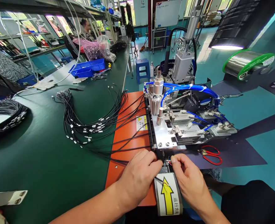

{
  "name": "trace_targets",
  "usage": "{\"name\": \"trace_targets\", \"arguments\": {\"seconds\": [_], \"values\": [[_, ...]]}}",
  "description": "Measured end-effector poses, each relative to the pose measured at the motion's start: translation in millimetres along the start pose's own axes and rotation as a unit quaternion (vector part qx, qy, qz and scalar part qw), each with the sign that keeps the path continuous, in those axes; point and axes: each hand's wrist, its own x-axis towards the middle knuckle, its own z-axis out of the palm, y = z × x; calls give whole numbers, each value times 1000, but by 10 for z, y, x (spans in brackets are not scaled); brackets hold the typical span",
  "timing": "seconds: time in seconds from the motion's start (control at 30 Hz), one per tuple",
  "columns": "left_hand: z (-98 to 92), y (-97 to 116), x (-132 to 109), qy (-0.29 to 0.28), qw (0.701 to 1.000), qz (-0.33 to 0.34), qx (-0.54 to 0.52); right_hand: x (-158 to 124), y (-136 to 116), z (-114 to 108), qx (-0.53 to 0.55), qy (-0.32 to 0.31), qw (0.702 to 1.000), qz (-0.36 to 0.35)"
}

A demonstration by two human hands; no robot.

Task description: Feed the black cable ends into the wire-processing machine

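My left hand [139,171] is closed at the front end of the machine, its fingers around a black cable [159,179] whose thin wire end sticks out over the arrow label [167,194]. Thumb and forefinger of my right hand [190,175] pinch fine coloured wires [169,161] at the machine's feed track [165,169]. Both hands nearly meet there, and my fingers partly hide the wires. Left of them, several black cables [130,140] run across the orange plate [116,177] into the machine's side. The soldering machine [156,130] stands just beyond my hands.
Bundled cables with white tags [93,126] lie on the green bench [46,165]. Red-handled cutters [212,154] rest right of the machine. A solder spool [248,63] and dark lamp [237,28] hang at upper right. Blue trays [88,68] stand farther back; a person sits beyond.
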Motion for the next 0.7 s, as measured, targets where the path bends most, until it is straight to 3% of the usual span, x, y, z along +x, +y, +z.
{"name": "trace_targets", "arguments": {"seconds": [0.27, 0.5, 0.7], "values": [[-15, -69, 25, -1, 999, 30, -11, 27, -43, -12, -8, -12, 1000, 21], [4, -95, 21, 7, 999, 40, -18, -102, -75, -157, 6, 4, 997, 73], [22, -98, 6, 6, 999, 33, -16, -135, -100, -133, 20, -42, 995, 83]]}}
